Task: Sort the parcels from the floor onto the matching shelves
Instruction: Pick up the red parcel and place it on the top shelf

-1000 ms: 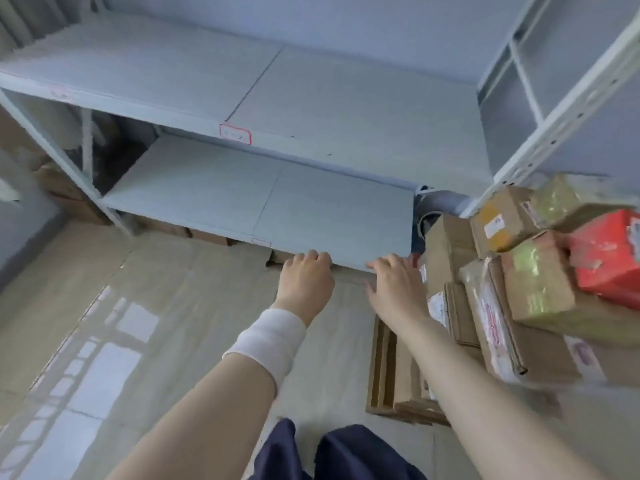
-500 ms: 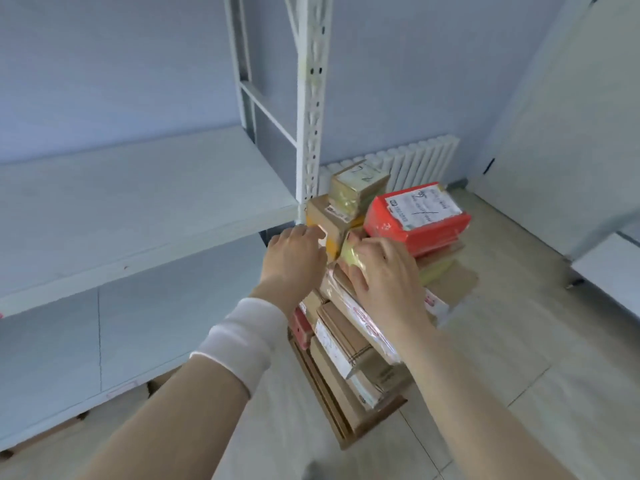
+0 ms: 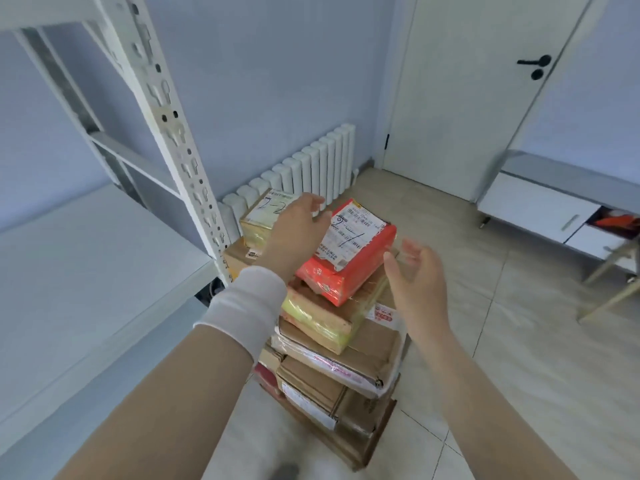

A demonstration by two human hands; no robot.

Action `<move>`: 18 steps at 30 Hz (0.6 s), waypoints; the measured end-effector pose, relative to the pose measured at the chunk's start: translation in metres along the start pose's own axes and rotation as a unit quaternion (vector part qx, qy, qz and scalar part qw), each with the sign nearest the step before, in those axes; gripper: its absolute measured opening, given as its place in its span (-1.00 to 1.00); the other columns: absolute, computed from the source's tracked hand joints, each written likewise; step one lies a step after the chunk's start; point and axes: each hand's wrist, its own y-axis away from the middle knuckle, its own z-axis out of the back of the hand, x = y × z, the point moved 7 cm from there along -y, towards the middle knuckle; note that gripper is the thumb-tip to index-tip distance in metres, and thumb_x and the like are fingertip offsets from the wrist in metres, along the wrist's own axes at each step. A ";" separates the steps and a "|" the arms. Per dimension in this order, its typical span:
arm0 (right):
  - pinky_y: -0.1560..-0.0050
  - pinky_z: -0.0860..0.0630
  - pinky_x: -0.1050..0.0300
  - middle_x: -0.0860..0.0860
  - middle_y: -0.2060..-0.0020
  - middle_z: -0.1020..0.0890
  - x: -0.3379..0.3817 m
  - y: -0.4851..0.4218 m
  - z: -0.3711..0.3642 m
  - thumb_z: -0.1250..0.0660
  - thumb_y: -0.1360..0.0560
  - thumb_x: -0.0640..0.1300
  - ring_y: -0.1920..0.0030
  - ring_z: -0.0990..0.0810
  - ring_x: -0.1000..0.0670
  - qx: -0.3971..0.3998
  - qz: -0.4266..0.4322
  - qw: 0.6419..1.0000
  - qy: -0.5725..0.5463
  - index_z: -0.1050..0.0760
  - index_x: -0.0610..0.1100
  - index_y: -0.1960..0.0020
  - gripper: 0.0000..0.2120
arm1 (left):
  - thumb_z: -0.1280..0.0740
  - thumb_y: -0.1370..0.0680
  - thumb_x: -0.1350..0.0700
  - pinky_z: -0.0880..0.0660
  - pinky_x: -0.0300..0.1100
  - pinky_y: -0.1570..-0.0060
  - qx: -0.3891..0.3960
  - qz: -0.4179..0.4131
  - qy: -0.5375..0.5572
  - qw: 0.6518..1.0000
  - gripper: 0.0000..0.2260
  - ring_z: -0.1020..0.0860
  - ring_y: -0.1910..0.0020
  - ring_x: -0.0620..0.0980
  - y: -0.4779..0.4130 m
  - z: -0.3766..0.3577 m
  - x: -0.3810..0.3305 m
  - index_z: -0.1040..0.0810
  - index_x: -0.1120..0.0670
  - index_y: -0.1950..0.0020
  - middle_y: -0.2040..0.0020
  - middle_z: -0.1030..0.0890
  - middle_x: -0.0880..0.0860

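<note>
Flanking the red parcel [image 3: 349, 271], left hand [image 3: 294, 233] and right hand [image 3: 417, 271] spread open; neither grips anything.

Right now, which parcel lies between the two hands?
The red parcel with a white label, on top; left hand and right hand flank it. The others are brown or yellow.

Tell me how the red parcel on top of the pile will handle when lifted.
The red parcel wears glossy plastic wrap, so it is probably slippery. Its rounded, wrinkled edges suggest soft contents; it may sag. It lies tilted on an uneven stack of parcels, so a push could slide it off.
</note>
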 end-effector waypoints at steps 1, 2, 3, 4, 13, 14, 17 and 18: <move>-0.26 -0.37 0.14 0.12 -0.08 -0.45 -0.005 -0.002 -0.004 -0.31 -0.51 -0.03 -0.24 -0.45 0.04 -0.009 -0.031 0.999 -0.019 -0.41 -0.05 -0.26 -0.67 | -0.21 -0.60 0.03 -0.37 -0.20 -0.17 0.014 0.012 0.026 1.000 -0.66 -0.47 -0.26 -0.03 -0.007 -0.002 0.005 -0.38 0.07 -0.36 -0.30 -0.50 0.01; -0.26 -0.36 0.14 0.09 -0.13 -0.46 -0.008 -0.003 -0.008 -0.31 -0.52 -0.03 -0.25 -0.44 0.04 -0.015 -0.058 0.998 -0.036 -0.39 -0.06 -0.28 -0.64 | -0.21 -0.59 0.02 -0.36 -0.19 -0.17 0.032 0.022 0.046 0.998 -0.64 -0.46 -0.28 -0.03 -0.015 -0.005 0.010 -0.36 0.06 -0.38 -0.32 -0.48 0.01; -0.29 -0.36 0.13 0.06 -0.20 -0.46 -0.010 -0.004 -0.013 -0.31 -0.52 -0.03 -0.27 -0.43 0.04 -0.020 -0.077 0.995 -0.052 -0.38 -0.06 -0.32 -0.61 | -0.22 -0.59 0.00 -0.35 -0.17 -0.19 0.055 0.029 0.063 0.996 -0.62 -0.44 -0.29 -0.02 -0.023 -0.008 0.015 -0.35 0.05 -0.39 -0.33 -0.47 0.02; -0.32 -0.35 0.11 0.03 -0.26 -0.45 -0.012 -0.004 -0.020 -0.31 -0.52 -0.02 -0.29 -0.42 0.04 -0.027 -0.098 0.992 -0.071 -0.35 -0.07 -0.35 -0.57 | -0.22 -0.58 -0.03 -0.34 -0.15 -0.23 0.079 0.036 0.082 0.993 -0.60 -0.43 -0.30 -0.01 -0.030 -0.011 0.021 -0.33 0.03 -0.40 -0.35 -0.45 0.02; 0.09 -0.55 0.25 0.32 0.15 -0.58 -0.024 0.007 -0.083 -0.25 -0.56 -0.09 0.10 -0.59 0.27 -0.068 -0.213 0.930 -0.293 -0.41 0.23 0.07 -0.80 | -0.20 -0.56 -0.16 -0.44 -0.01 -0.26 0.277 0.088 0.280 0.915 -0.51 -0.55 -0.16 0.00 -0.043 -0.048 0.060 -0.31 0.00 -0.45 -0.31 -0.52 0.04; 0.06 -0.57 0.22 0.29 0.12 -0.60 -0.025 0.008 -0.087 -0.25 -0.56 -0.09 0.06 -0.61 0.23 -0.070 -0.221 0.921 -0.314 -0.42 0.22 -0.02 -0.81 | -0.20 -0.56 -0.16 -0.48 0.00 -0.22 0.295 0.092 0.303 0.901 -0.54 -0.60 -0.11 0.02 -0.041 -0.053 0.061 -0.38 0.00 -0.40 -0.24 -0.58 0.05; -0.06 -0.57 0.09 0.13 -0.07 -0.64 -0.025 0.010 -0.092 -0.23 -0.57 -0.07 -0.07 -0.63 0.07 -0.075 -0.235 0.903 -0.352 -0.40 0.10 -0.29 -0.70 | -0.20 -0.57 -0.12 -0.52 0.03 -0.17 0.328 0.113 0.364 0.865 -0.59 -0.64 -0.08 0.05 -0.032 -0.065 0.064 -0.40 0.00 -0.37 -0.13 -0.65 0.04; -0.04 -0.58 0.09 0.10 -0.10 -0.64 -0.024 0.010 -0.093 -0.22 -0.58 -0.06 -0.07 -0.64 0.05 -0.075 -0.238 0.898 -0.362 -0.39 0.08 -0.33 -0.67 | -0.22 -0.57 -0.10 -0.53 0.03 -0.15 0.331 0.124 0.376 0.857 -0.58 -0.64 -0.07 0.05 -0.030 -0.068 0.065 -0.36 -0.01 -0.41 -0.15 -0.64 0.04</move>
